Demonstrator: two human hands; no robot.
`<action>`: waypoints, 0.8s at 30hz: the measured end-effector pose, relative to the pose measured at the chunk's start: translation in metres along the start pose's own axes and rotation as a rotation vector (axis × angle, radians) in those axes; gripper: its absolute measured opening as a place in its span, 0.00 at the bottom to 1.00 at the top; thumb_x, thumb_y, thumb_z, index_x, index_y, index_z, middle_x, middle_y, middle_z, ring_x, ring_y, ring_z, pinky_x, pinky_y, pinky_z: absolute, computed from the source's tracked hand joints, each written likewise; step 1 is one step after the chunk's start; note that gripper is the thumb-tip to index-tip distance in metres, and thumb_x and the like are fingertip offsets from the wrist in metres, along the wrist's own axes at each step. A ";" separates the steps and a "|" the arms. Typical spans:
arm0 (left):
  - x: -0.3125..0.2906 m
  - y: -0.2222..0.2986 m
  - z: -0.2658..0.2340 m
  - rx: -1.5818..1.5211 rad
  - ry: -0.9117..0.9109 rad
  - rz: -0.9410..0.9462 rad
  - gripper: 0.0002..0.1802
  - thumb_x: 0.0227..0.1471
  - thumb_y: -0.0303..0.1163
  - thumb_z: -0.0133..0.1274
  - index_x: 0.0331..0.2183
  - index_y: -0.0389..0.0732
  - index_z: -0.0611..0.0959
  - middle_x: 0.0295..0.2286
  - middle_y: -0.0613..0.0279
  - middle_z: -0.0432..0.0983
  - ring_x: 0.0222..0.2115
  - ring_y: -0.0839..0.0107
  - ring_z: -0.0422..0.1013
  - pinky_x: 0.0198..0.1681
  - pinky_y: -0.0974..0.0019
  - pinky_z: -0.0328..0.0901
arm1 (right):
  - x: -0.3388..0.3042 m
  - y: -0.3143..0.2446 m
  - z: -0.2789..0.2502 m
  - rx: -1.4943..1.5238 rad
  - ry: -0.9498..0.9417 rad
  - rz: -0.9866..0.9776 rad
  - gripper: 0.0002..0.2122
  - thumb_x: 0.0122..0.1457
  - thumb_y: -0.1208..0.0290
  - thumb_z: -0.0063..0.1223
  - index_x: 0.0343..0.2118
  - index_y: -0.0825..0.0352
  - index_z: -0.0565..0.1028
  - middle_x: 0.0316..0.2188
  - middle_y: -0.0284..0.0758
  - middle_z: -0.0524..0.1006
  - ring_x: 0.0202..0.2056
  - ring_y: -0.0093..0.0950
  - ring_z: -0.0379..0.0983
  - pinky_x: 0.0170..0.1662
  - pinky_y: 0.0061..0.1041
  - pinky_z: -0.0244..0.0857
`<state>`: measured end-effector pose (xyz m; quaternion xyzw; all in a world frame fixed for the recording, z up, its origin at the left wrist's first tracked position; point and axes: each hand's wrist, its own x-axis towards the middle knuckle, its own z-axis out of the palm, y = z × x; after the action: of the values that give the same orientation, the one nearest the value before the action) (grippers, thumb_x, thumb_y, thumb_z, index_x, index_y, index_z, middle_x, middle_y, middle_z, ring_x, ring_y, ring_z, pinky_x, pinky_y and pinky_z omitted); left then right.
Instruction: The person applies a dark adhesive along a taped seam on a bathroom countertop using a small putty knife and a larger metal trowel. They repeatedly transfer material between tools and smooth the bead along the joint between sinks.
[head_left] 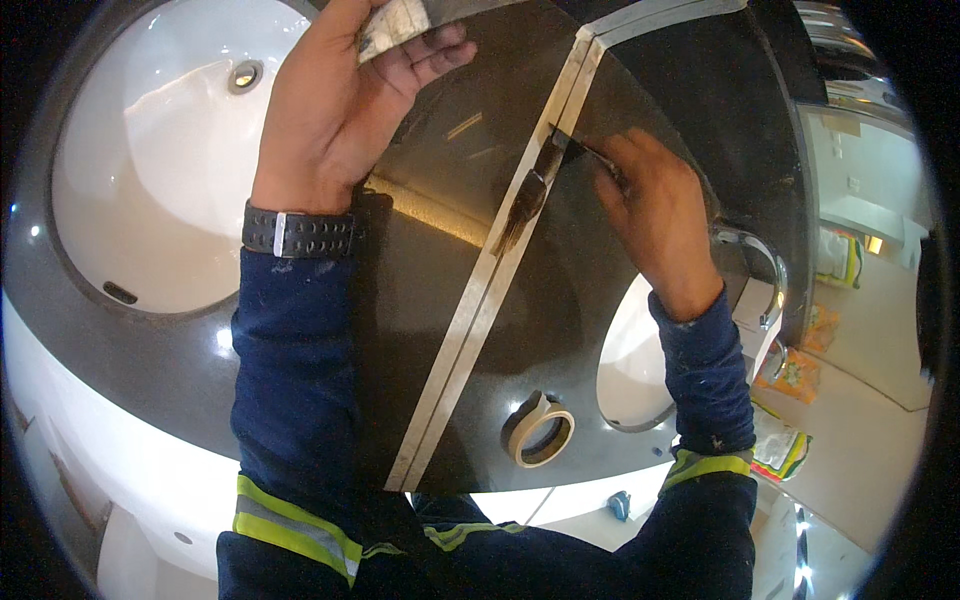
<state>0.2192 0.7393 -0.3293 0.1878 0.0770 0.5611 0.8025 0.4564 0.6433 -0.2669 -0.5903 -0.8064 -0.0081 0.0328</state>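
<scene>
My right hand (655,215) grips a putty knife (568,146), its dark blade resting on the seam in the dark countertop (430,300). Along both sides of that seam run strips of masking tape (450,370). Below the blade, a brown-black smear of filler (520,215) lies across the tape. My left hand (335,110), raised over the counter at the top, holds a flat, whitish piece with dirty smears (395,27) between thumb and fingers. The top edge of the picture cuts this piece off, so its full shape is hidden.
A roll of masking tape (540,436) lies near the counter's front edge. One white basin (160,200) is at left, another (635,360) at right, partly behind my right arm. Beside the right basin stands a chrome faucet (770,275). A mirror (860,190) lines the right side.
</scene>
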 end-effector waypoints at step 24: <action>0.002 0.000 -0.007 0.063 -0.078 -0.005 0.13 0.61 0.34 0.45 0.41 0.36 0.76 0.30 0.58 0.80 0.27 0.71 0.76 0.36 0.65 0.73 | -0.024 -0.037 -0.003 -0.009 -0.087 -0.092 0.10 0.49 0.77 0.54 0.37 0.65 0.76 0.31 0.41 0.73 0.36 0.43 0.71 0.39 0.40 0.68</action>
<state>0.2178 0.7422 -0.3353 0.2346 0.0639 0.5488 0.7998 0.4287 0.6095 -0.2643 -0.5528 -0.8332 0.0126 -0.0051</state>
